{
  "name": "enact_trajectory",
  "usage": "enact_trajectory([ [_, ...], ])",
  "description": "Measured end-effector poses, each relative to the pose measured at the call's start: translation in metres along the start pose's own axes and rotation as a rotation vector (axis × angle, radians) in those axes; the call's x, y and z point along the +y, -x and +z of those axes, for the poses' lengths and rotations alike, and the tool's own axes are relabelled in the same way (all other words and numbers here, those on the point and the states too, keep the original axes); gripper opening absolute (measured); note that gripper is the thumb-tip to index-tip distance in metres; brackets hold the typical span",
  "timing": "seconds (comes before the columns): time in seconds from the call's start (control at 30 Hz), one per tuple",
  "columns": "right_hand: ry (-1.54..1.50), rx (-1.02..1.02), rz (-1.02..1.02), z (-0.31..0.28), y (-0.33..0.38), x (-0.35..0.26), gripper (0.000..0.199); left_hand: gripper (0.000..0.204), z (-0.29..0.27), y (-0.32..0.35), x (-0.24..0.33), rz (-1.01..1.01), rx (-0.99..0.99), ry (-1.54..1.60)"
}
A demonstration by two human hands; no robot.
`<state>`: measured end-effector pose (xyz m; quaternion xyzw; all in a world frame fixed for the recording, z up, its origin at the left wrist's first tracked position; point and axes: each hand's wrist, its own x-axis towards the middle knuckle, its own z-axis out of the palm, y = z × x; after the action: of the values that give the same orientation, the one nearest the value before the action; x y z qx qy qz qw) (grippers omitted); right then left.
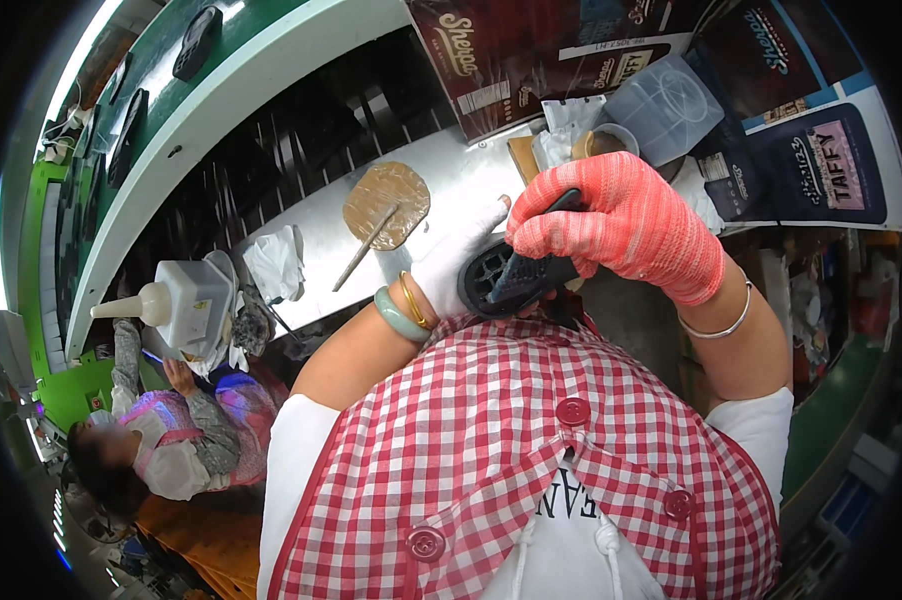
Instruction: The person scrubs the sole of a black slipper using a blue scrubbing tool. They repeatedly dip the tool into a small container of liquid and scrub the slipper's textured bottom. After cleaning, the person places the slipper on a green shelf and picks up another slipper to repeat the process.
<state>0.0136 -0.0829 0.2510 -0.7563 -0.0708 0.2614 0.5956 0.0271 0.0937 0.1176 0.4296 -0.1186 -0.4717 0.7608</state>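
Observation:
A black shoe sole [483,290] with a hollow grid on its face is held close to my chest. My left hand [453,252], in a white glove with a bare fingertip, is closed round its left side. Over the sole, my right hand [616,225] in a coral knit glove pinches a slim dark brush-like tool [563,203]. The tool's lower end reaches into the sole's hollow, though my fingers hide part of it. Left of my hands, a thin stick [366,250] lies across a round brown glue-like patch [403,185] on the metal table [316,222].
A translucent plastic tub [666,110] stands at the back right beside dark printed boxes [521,50]. Crumpled white material [274,262] and a white nozzle bottle [183,308] are at left. Black soles lie on the green conveyor [256,22]. Another person [186,430] sits at lower left.

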Motion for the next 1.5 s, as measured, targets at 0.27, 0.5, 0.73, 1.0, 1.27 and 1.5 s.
enact_trajectory([
  [0.27, 0.315, -0.122, -0.256, -0.001, -0.003, -0.011, 0.015, 0.047, 0.001, -0.007, 0.000, 0.416, -0.058, -0.657],
  [0.5, 0.470, -0.171, -0.294, -0.010, -0.001, -0.011, 0.016, 0.052, 0.004, 0.001, 0.011, 0.032, 0.035, -0.006],
  [0.73, 0.341, 0.111, -0.339, -0.044, 0.020, 0.027, 0.012, 0.066, -0.002, 0.011, 0.013, -0.311, 0.188, 0.469],
  [1.0, -0.318, 0.733, -0.510, -0.035, 0.025, 0.042, 0.019, 0.081, 0.000, 0.010, 0.015, -0.023, 0.099, 0.462],
  [1.27, 0.264, 0.653, -0.661, 0.000, 0.020, 0.053, 0.016, 0.077, 0.008, 0.009, 0.013, 0.076, 0.204, 0.434],
  [1.5, 0.033, 0.782, -0.696, 0.014, 0.032, 0.055, 0.013, 0.068, -0.005, 0.007, 0.008, 0.142, 0.168, 0.402],
])
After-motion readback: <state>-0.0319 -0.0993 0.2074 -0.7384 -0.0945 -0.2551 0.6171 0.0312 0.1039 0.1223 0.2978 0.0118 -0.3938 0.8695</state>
